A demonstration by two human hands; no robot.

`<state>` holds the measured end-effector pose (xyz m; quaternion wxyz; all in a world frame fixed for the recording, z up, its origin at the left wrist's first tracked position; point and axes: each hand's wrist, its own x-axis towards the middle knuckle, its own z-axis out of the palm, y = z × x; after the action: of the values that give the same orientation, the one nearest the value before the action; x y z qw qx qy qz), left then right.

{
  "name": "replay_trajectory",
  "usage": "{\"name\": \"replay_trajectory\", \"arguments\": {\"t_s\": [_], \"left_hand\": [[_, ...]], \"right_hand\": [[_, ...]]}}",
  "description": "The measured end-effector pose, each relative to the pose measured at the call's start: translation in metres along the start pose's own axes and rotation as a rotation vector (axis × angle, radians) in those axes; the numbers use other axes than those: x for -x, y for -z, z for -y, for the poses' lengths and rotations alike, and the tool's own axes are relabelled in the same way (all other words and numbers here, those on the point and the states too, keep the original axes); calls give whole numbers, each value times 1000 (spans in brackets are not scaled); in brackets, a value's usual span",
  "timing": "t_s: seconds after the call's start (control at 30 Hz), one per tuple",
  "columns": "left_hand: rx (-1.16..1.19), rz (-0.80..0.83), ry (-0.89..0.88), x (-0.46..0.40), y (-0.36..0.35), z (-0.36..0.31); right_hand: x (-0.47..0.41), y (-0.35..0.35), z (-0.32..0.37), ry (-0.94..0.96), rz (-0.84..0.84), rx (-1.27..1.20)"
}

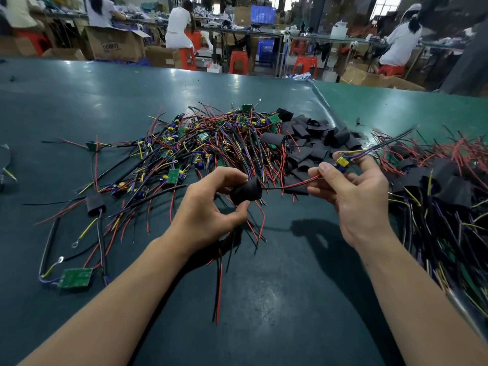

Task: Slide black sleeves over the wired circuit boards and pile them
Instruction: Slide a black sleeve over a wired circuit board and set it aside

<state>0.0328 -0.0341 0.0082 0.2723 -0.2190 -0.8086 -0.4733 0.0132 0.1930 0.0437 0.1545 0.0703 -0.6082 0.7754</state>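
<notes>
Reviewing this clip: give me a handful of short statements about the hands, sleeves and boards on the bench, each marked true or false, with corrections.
1. The left hand pinches a black sleeve. True.
2. The right hand is empty. False: it holds a wired circuit board.
3. The loose sleeves lie right of the pile of bare boards. True.
4. The board in the right hand is already inside the sleeve. False: only its red and black wires reach the sleeve.
5. A lone green board lies near the left forearm. True.
</notes>
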Motion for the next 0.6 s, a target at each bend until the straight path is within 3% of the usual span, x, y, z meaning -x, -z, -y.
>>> {"name": "replay_trajectory", "arguments": {"t_s": [0.27, 0.43, 0.6], "left_hand": [[-344, 10, -201, -1, -6, -11], [-330, -30, -172, -3, -6, -14], [-272, -70, -155, -1, -6, -21]], "right_hand": [[17, -22, -14, -32, 27, 92], [21, -28, -15, -33, 160, 86], [19, -28, -13, -75, 130, -31]]}}
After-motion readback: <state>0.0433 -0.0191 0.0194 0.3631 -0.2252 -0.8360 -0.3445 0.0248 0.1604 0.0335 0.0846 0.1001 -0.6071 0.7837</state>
